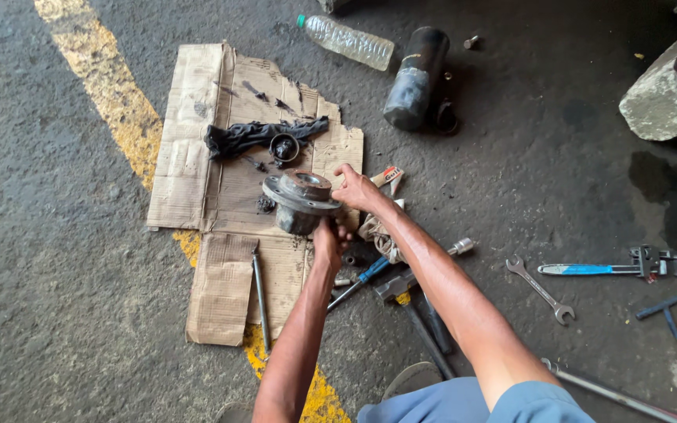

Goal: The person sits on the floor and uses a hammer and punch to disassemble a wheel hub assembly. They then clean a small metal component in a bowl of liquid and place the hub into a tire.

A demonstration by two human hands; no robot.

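We see a dark, oil-stained asphalt floor point(72, 258) under flat, even light. A worn yellow line point(111, 94) runs across it on a slant, partly covered by torn cardboard point(190, 157). At the upper right lies a rough grey stone block point(664, 98), with a black wet patch point(667, 196) just below it. No walls, windows or furniture are in view.

Head view, steeply down, arm's-length close

Dark asphalt floor point(56, 258) with a yellow stripe point(103, 94); on it lie flattened cardboard point(197, 157), a plastic bottle point(348, 41), a black cylinder point(415, 77), a spanner point(541, 290) and a pipe wrench point(613, 268).
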